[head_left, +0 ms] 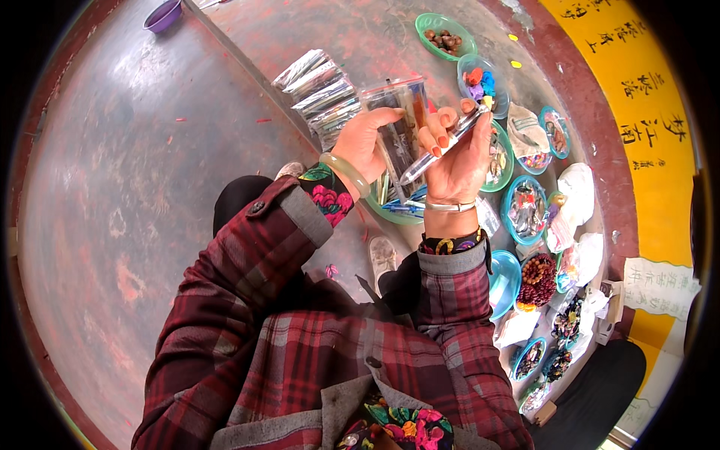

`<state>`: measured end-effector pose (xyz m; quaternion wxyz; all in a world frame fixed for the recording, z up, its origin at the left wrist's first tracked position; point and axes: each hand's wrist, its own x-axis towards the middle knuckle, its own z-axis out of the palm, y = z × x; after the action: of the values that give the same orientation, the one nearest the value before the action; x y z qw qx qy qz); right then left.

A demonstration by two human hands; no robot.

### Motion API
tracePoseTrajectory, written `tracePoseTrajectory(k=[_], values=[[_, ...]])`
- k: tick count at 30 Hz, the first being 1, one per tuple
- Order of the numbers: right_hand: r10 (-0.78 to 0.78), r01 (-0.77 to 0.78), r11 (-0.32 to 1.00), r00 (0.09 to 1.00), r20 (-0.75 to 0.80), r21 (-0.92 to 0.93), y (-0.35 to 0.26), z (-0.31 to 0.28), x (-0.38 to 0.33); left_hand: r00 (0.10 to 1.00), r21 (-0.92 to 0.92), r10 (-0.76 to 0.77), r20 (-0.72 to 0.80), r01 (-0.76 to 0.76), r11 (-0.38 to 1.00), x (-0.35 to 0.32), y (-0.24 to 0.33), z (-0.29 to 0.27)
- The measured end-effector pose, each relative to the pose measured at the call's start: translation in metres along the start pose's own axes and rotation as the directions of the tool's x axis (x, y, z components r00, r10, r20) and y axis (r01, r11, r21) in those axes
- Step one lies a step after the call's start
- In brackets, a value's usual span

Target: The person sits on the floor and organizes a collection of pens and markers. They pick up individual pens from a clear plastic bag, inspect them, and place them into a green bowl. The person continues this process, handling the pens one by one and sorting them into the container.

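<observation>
My left hand (358,148), with a pale bangle at the wrist, is closed on the near edge of a clear plastic pouch (400,142). Long, slim items show through the pouch, too blurred to name. My right hand (459,171) is turned palm up, its fingers curled around a silver-and-clear pen (424,165) that slants down to the left. Below both hands sits a green basin (396,218) with blue and white pens (401,205) in it, partly hidden by my hands and the pouch.
Several clear packets of pens (322,97) lie in a row on the floor beyond my left hand. Basins of small goods line the right: brown nuts (444,40), coloured pieces (484,81), beads (538,274). A purple basin (162,16) stands far left; a yellow banner (630,97) runs along the right.
</observation>
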<state>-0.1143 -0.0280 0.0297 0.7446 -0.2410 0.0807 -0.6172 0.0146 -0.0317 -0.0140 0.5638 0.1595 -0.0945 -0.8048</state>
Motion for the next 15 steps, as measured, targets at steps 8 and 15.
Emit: tracePoseTrajectory(k=[8, 15], values=[[0.083, -0.085, 0.988, 0.996, -0.022, -0.127, -0.0001, 0.0048, -0.0013, 1.0, -0.015, -0.02, 0.018, 0.02, 1.0, 0.0014, 0.0003, -0.0009], [0.076, -0.088, 0.984, 0.994, -0.078, -0.153, 0.0, 0.0035, -0.0008, 1.0, -0.018, -0.014, 0.025, 0.014, 1.0, 0.0018, 0.0004, -0.0044]])
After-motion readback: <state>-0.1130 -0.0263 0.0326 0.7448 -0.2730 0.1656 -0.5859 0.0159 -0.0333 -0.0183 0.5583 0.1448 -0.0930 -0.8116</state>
